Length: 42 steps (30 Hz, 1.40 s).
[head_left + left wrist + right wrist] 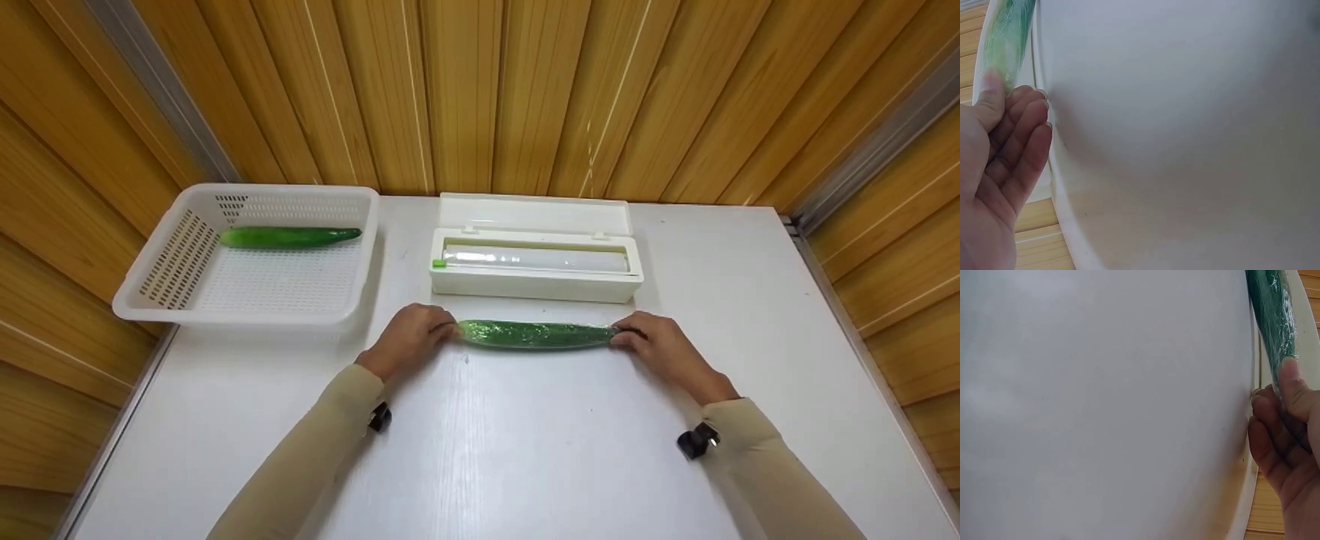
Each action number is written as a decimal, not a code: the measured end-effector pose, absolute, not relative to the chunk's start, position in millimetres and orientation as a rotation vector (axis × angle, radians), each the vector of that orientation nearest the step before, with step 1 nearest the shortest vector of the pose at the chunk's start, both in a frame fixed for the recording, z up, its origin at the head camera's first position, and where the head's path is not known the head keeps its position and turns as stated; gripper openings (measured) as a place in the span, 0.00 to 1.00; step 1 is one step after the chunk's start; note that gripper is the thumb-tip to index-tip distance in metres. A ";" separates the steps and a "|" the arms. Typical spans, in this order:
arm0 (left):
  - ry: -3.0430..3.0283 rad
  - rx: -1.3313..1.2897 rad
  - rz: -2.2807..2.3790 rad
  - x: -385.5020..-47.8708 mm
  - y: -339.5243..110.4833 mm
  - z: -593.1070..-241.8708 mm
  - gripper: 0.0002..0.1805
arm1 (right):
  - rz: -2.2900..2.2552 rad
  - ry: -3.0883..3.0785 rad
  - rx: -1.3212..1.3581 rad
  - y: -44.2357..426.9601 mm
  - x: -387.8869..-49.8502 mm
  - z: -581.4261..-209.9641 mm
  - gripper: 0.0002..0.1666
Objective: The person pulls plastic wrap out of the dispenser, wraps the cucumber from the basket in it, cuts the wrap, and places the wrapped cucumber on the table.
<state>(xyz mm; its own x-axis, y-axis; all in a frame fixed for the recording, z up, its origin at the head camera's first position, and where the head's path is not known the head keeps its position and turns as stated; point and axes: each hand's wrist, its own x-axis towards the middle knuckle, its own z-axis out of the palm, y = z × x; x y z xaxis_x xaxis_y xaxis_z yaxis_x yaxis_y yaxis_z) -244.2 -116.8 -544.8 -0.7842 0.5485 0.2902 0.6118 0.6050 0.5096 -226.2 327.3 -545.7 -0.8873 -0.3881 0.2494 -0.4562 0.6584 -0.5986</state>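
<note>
Left hand (409,337) and right hand (660,349): fingers (1035,146) are pinching opposite ends of film-wrapped cucumber (536,334), just before dispenser (536,288). Desk (525,450) is extending rightward to its edge; basket (244,315) is sitting near left edge.

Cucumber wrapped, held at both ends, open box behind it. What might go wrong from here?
1. The left grip and right grip pinch only the ends of the wrapped cucumber, so a slip could let it roll or drop.
2. The clear film looks wrinkled; pulling or twisting at the ends might tear or loosen it.
3. The white box stands close behind, lid open, so a hand might bump it.
</note>
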 end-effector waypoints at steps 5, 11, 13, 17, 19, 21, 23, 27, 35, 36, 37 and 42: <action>-2.700 -0.977 -0.896 -242.7 -117.2 -543.0 0.07 | 1.023 -2.784 0.736 328.0 -226.4 -546.0 0.08; -2.769 -0.919 -0.970 -242.7 -115.4 -540.4 0.22 | 0.967 -2.759 0.808 327.7 -228.0 -546.6 0.10; -2.790 -0.909 -0.977 -242.7 -115.1 -540.4 0.26 | 0.960 -2.758 0.822 327.2 -227.7 -546.0 0.11; -2.760 -0.949 -0.915 -242.9 -114.3 -540.5 0.20 | 1.021 -2.813 0.767 326.3 -226.3 -543.4 0.12; -2.724 -0.979 -0.877 -243.3 -114.3 -541.0 0.17 | 1.063 -2.840 0.720 325.8 -226.0 -542.2 0.14; -2.693 -1.007 -0.850 -243.9 -114.5 -541.7 0.15 | 1.122 -2.866 0.674 325.6 -225.9 -541.1 0.18; -2.673 -1.035 -0.828 -244.5 -115.0 -542.4 0.15 | 1.147 -2.877 0.644 325.4 -225.9 -540.6 0.20; -2.630 -1.084 -0.782 -245.5 -116.0 -542.7 0.13 | 1.171 -2.897 0.577 325.7 -225.7 -540.4 0.20; -2.636 -1.108 -0.677 -245.3 -112.3 -539.4 0.09 | 1.096 -2.904 0.548 328.6 -223.7 -539.6 0.15; -2.646 -1.107 -0.674 -245.1 -111.0 -539.2 0.10 | 1.081 -2.898 0.555 329.3 -223.4 -539.6 0.14; -2.660 -1.103 -0.686 -244.9 -109.6 -539.0 0.11 | 1.068 -2.891 0.561 329.8 -223.4 -539.9 0.14; -2.738 -1.030 -0.806 -243.4 -103.5 -538.6 0.18 | 1.032 -2.870 0.597 331.1 -224.3 -541.4 0.12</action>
<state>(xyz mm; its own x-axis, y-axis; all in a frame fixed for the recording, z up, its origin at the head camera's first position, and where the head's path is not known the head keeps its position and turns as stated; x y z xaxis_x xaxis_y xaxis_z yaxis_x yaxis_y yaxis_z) -243.4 -103.5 -538.6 -0.7647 0.5822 0.2761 0.6390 0.6297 0.4418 -224.3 331.1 -541.4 -0.9257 -0.3433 0.1587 -0.3657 0.7057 -0.6069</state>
